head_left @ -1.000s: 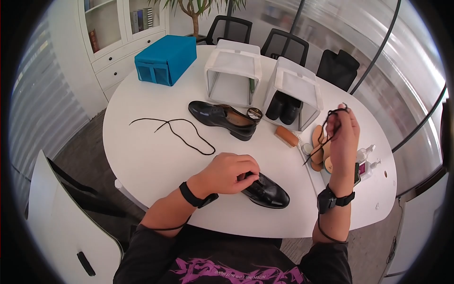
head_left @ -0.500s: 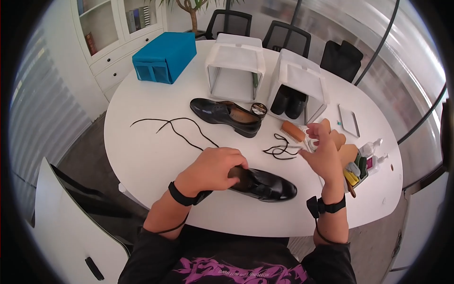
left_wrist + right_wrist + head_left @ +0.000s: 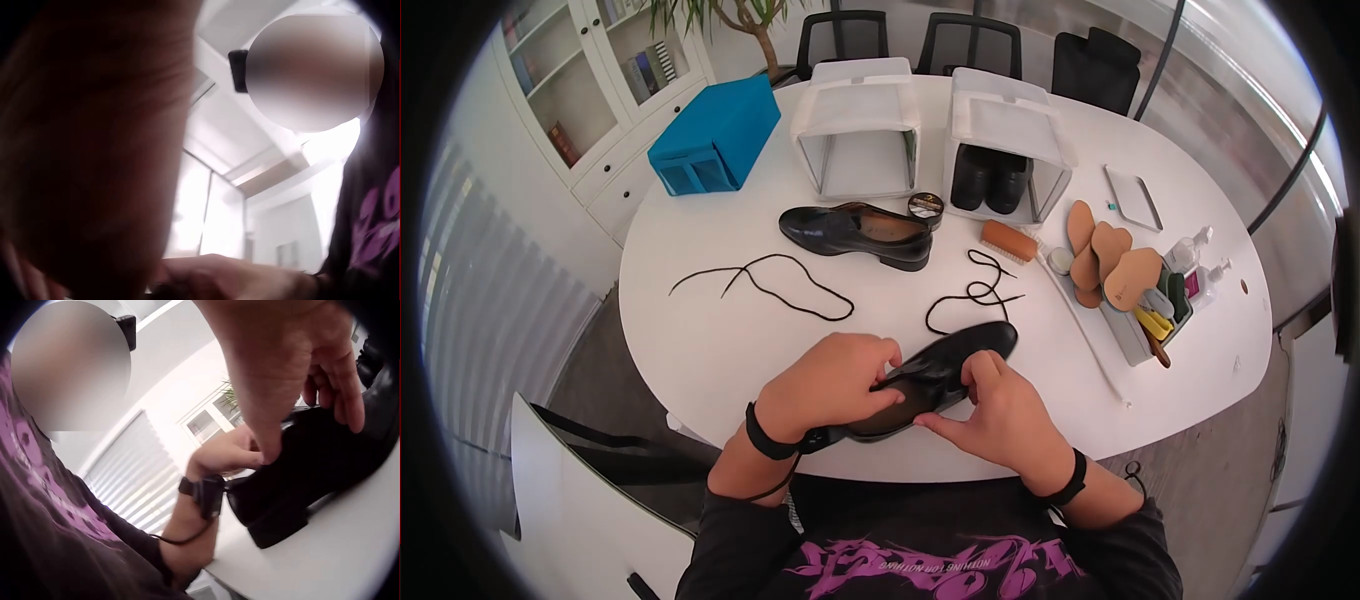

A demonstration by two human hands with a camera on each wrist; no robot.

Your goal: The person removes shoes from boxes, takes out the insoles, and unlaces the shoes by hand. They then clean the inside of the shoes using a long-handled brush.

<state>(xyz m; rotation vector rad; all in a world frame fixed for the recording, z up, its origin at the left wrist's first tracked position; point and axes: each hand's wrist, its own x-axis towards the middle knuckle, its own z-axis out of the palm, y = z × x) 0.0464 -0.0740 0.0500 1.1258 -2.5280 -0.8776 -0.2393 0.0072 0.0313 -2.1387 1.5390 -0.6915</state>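
Observation:
A black leather dress shoe point(image 3: 995, 345) without its lace lies slanted at the table's near edge, toe away to the right. My left hand point(image 3: 825, 380) grips its opening from the left, the thumb over the rim. On the other side my right hand point(image 3: 1000, 415) holds the upper, fingers over the top and thumb at the opening's edge; the right wrist view shows the shoe's dark side and heel point(image 3: 278, 531) below it. One black shoelace point(image 3: 927, 315) lies just beyond the toe, another black shoelace point(image 3: 852, 302) farther left. The matching shoe point(image 3: 805, 233) stands behind them.
A polish tin point(image 3: 925, 208), a brush point(image 3: 1008, 240), insoles point(image 3: 1135, 280) and a caddy point(image 3: 1133, 340) of supplies stand to the right. Across the back are a blue box point(image 3: 735, 130), a white shoe box point(image 3: 855, 110) and another point(image 3: 1010, 125) holding black footwear point(image 3: 990, 180).
My right hand has put a shoelace down on the table and moved in to the near shoe. The shoe has turned, its toe now pointing farther away. My left hand has stayed at its opening.

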